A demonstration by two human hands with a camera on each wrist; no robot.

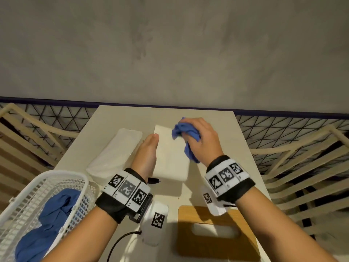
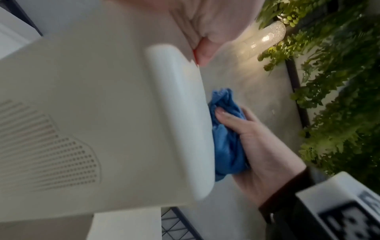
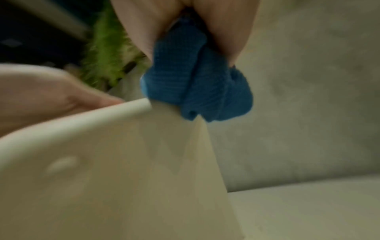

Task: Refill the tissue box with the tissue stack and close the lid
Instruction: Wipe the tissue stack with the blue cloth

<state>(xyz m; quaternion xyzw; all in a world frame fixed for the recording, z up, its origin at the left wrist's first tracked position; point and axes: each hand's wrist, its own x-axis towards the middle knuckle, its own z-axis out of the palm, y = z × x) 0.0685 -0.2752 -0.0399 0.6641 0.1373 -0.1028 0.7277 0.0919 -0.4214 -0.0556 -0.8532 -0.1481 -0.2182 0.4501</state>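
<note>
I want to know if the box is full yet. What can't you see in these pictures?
- Inside of the tissue box: head view shows only its outside; wrist views are blurred.
- Left hand fingers: hidden behind the box's side.
- Right hand fingertips: buried in the blue cloth.
- Basket and wooden lid: cut off by the bottom edge.

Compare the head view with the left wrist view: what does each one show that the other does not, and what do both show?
Only the head view shows the white plastic mesh basket with blue fabric inside, the clear-wrapped white tissue stack, the wooden lid with a slot, and the left hand flat against the box's side.

Only the left wrist view shows green leafy plants and a glowing lamp.

Both show the white rectangular tissue box and the right hand, its grip closed on a crumpled blue cloth at the box.
</note>
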